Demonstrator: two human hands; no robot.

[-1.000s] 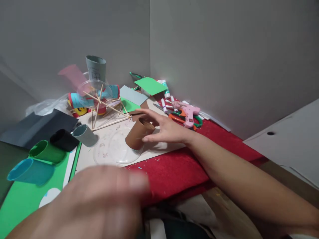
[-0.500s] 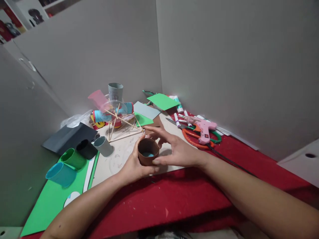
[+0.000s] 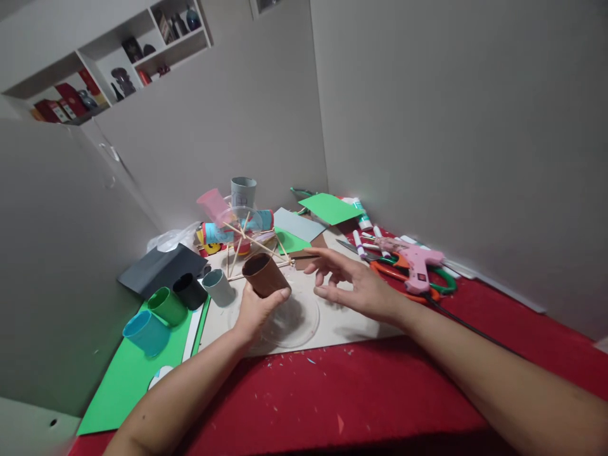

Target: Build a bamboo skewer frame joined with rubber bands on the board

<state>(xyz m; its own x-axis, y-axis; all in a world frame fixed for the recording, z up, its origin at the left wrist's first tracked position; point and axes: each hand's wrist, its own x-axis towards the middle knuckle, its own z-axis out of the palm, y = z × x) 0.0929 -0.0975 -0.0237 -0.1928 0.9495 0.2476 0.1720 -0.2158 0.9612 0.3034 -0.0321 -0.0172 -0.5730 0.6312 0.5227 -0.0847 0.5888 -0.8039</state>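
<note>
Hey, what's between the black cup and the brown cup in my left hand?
In the head view, the pale grey cup lies between the black cup and the brown cup.

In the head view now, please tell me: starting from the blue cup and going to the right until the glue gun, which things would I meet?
Blue cup, green cup, black cup, small grey cup, brown cup held in the left hand, right hand, pink glue gun.
</note>
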